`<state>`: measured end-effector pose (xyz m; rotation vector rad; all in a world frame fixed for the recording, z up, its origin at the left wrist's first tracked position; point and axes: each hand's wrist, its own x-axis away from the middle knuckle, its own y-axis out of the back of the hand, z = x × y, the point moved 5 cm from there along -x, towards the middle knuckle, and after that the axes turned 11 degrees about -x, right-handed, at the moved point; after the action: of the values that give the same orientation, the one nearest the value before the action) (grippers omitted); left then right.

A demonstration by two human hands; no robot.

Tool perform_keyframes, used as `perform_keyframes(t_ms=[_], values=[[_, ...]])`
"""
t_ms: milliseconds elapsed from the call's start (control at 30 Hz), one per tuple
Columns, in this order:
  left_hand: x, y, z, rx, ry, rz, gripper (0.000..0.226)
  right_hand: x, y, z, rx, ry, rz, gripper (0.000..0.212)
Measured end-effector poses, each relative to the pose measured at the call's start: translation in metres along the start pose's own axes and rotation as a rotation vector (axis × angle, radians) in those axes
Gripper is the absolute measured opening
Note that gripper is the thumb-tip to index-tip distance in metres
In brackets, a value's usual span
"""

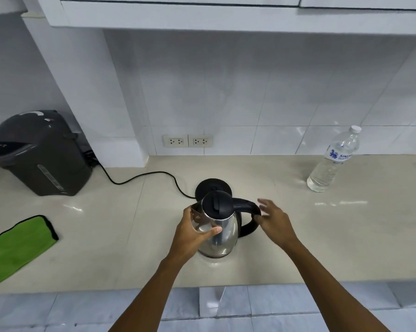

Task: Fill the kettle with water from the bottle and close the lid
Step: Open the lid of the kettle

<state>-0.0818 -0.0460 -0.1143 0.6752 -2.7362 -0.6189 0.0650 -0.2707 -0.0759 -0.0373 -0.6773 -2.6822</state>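
Observation:
A steel kettle with a black lid and black handle stands on the counter, in front of its round black base. Its lid is down. My left hand wraps the kettle's body near the spout, thumb across the front. My right hand hovers at the handle's outer curve with fingers spread, touching it at most lightly. A clear water bottle with a white cap stands upright at the far right, near the wall, well away from both hands.
A dark electric water dispenser sits at the back left, and the base's black cord runs toward it. A green cloth lies at the left edge. Wall sockets are behind the kettle. The beige counter ends just below my forearms.

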Motion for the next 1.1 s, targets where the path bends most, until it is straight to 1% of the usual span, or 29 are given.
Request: perform_keyframes(t_ms=[67, 133, 200, 267, 367, 433, 533, 667, 867, 1000, 1100], values=[[-0.001, -0.002, 0.003, 0.015, -0.003, -0.001, 0.091, 0.002, 0.001, 0.026, 0.007, 0.056, -0.103, 0.048], [-0.001, -0.002, 0.005, 0.029, -0.007, -0.003, 0.093, 0.009, -0.014, 0.061, 0.126, 0.192, -0.161, 0.047], [-0.002, -0.002, 0.005, 0.028, -0.013, 0.008, 0.094, 0.019, -0.038, 0.092, 0.298, 0.322, -0.134, 0.05], [-0.004, -0.001, 0.005, 0.023, -0.02, 0.025, 0.092, 0.023, -0.064, 0.106, 0.456, 0.379, -0.061, 0.056], [-0.004, 0.0, 0.003, 0.004, -0.033, 0.038, 0.09, 0.021, -0.087, 0.105, 0.608, 0.35, 0.022, 0.063], [-0.003, 0.0, 0.001, -0.002, -0.038, 0.038, 0.083, 0.02, -0.09, 0.103, 0.638, 0.348, 0.01, 0.059], [-0.003, 0.002, 0.0, -0.004, -0.041, 0.049, 0.078, 0.019, -0.088, 0.104, 0.625, 0.336, -0.007, 0.054], [-0.003, 0.001, 0.003, -0.011, -0.038, 0.074, 0.083, 0.019, -0.087, 0.108, 0.56, 0.306, 0.012, 0.049], [-0.003, 0.0, 0.003, 0.007, -0.033, 0.082, 0.088, 0.019, -0.086, 0.108, 0.532, 0.298, 0.019, 0.046], [-0.004, -0.001, 0.005, 0.025, -0.031, 0.098, 0.089, 0.015, -0.078, 0.106, 0.418, 0.302, 0.032, 0.048], [-0.005, -0.002, 0.005, 0.025, -0.033, 0.103, 0.091, 0.013, -0.07, 0.104, 0.311, 0.271, 0.032, 0.048]])
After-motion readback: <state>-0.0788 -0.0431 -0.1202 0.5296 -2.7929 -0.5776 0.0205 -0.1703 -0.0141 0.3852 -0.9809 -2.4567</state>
